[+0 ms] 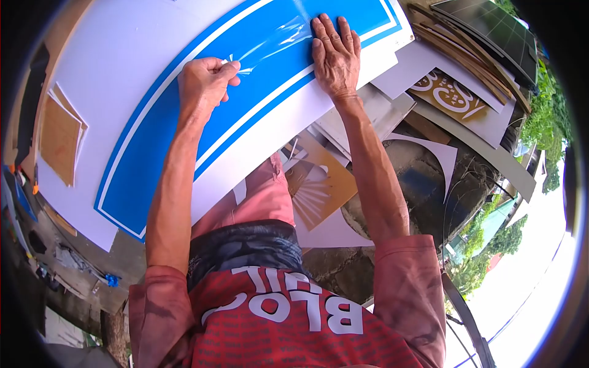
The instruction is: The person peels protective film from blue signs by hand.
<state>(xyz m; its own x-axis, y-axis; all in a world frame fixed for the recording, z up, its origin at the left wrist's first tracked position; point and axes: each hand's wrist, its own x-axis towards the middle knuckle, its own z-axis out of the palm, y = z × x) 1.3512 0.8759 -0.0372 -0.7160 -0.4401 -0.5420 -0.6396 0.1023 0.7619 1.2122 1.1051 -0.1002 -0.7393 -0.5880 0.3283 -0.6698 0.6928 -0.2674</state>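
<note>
Clear film point(279, 34): lay on the blue band of the sign board point(123, 49), far centre; probably light, limp and easily torn.
Best hold: likely its lifted corner.
Left hand point(205, 80): fingertips pinched together on that corner.
Right hand point(334, 55): flat, fingers spread, pressing the board just right.

Two hands: a left hand point(205, 80) and a right hand point(334, 55). One blue sign point(153, 153), one clear film point(276, 34). Two brown stencils: near stencil point(319, 184), far stencil point(448, 95).
</note>
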